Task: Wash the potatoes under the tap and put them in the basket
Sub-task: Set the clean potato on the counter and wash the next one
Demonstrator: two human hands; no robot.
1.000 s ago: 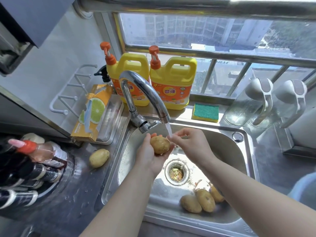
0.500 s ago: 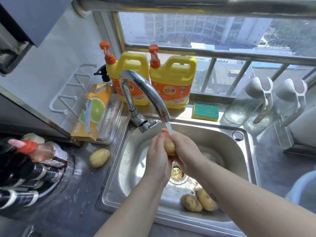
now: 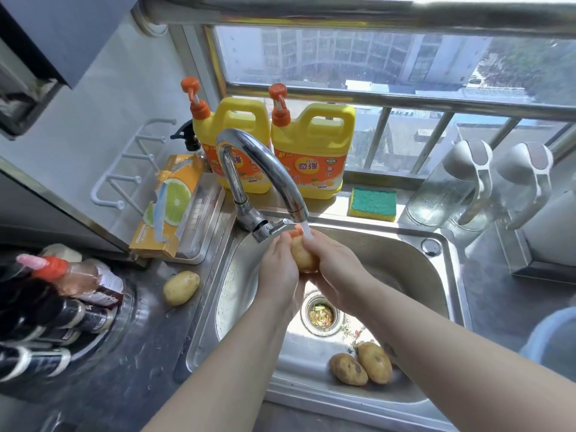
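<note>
1. Nearest, at the front of the steel sink (image 3: 436,266), lie two brown-spotted potatoes (image 3: 361,367) side by side and touching, their long axes running from near right to far left; a third shape behind them is mostly hidden by the right forearm, so I cannot tell what it is.
2. Further in, the drain strainer (image 3: 322,314) holds vegetable scraps.
3. On the wet counter left of the sink, one pale potato (image 3: 181,287) lies alone, long axis pointing from near left to far right.
4. Above the drain, the left hand (image 3: 277,269) and right hand (image 3: 338,266) are pressed together around a fourth potato (image 3: 304,258), both clamped on it. Its long axis runs roughly away from the person, far tip toward the spout.
5. The tap (image 3: 261,169) arches over the sink, and its water stream (image 3: 305,229) falls on the far tip of the held potato and the right fingers.
6. Beyond, one green-and-yellow sponge (image 3: 372,203) lies on the ledge.
7. Farthest, two yellow detergent jugs (image 3: 313,151) with orange pumps stand upright against the window.
</note>
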